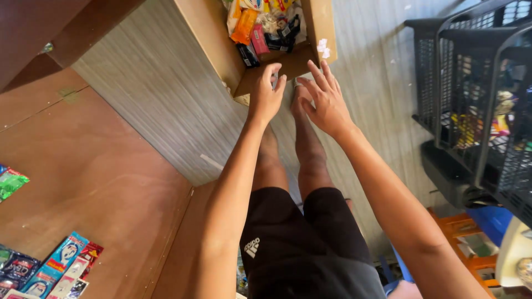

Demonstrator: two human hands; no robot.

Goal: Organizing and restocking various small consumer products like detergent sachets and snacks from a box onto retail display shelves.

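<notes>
Both hands – left hand (267, 94), right hand (327, 99) – are spread open and empty over a cardboard box (260, 69) of small packets on the grey wood-pattern floor (160, 94); a brown counter (94, 177) stands left, black baskets (476, 99) right.

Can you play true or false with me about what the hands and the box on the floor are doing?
1. Both hands reach down toward the cardboard box. True.
2. The right hand holds a packet. False: its fingers are spread and hold nothing.
3. The box is empty. False: colourful packets lie inside it.
4. The left hand is close to the near edge of the box. True.
5. Black mesh baskets stand on the right side. True.
6. The wooden counter on the left has nothing on it. False: sachets lie near its lower edge.
</notes>
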